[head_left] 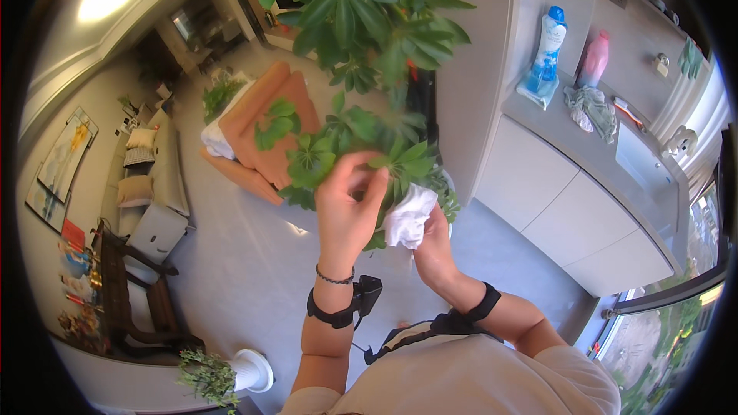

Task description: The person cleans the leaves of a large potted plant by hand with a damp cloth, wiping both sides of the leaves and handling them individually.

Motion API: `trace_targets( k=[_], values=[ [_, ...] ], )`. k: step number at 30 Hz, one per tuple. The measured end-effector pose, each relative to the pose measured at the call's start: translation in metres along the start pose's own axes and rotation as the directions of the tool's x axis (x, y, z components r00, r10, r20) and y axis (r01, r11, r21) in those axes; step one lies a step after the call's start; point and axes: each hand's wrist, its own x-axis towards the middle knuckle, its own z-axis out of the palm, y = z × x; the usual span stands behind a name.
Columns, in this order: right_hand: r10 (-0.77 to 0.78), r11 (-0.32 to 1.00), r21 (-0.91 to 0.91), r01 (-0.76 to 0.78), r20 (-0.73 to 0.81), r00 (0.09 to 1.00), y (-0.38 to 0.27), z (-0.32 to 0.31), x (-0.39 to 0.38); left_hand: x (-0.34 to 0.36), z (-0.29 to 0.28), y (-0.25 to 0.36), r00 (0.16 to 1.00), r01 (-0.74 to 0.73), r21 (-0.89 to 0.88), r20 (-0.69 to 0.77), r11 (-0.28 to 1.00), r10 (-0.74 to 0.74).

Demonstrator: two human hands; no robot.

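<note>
A tall green leafy plant (350, 0) rises in front of me, its lower leaves around both hands. My left hand (354, 200) is curled among the leaves, thumb and fingers pinched at a leaf cluster (403, 165); exactly what lies between the fingertips is hard to see. Just to the right, my right hand (434, 238) grips a crumpled white cloth (407, 215) against the lower leaves. The plant's lower part is mostly hidden behind the hands and cloth.
Orange cushioned furniture (269, 131) stands beyond the plant, a sofa (154, 192) and dark wooden bench (138, 315) at left. At right, a counter (523, 107) holds bottles (550, 46) and rags (588, 111) beside a sink (646, 161). A potted plant (250, 373) sits bottom left.
</note>
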Motion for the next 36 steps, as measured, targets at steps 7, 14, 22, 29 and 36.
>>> trace_targets(
  k=[7,14,22,29,36],
  values=[
    [-0.042,0.998,0.056,0.043,-0.024,0.999,0.004,-0.009,0.000,0.000,-0.005,0.001,0.994,-0.112,0.034,0.007,0.993,0.112],
    [-0.024,0.947,0.320,0.037,-0.044,0.999,0.043,-0.021,-0.021,0.001,-0.007,0.001,1.000,-0.020,-0.031,-0.001,0.999,0.020],
    [-0.050,0.996,-0.058,0.063,0.211,0.976,0.024,0.006,-0.026,0.005,-0.018,0.000,0.993,0.033,-0.055,0.116,0.998,-0.027],
    [-0.068,0.973,0.217,0.080,-0.062,0.996,0.016,0.023,-0.004,0.004,-0.019,-0.001,0.983,0.071,-0.062,0.171,0.996,-0.060],
    [-0.116,0.989,0.074,0.126,-0.129,0.985,0.009,0.026,0.007,0.003,-0.015,-0.002,0.987,0.071,-0.173,0.155,0.982,-0.044]
  ],
)
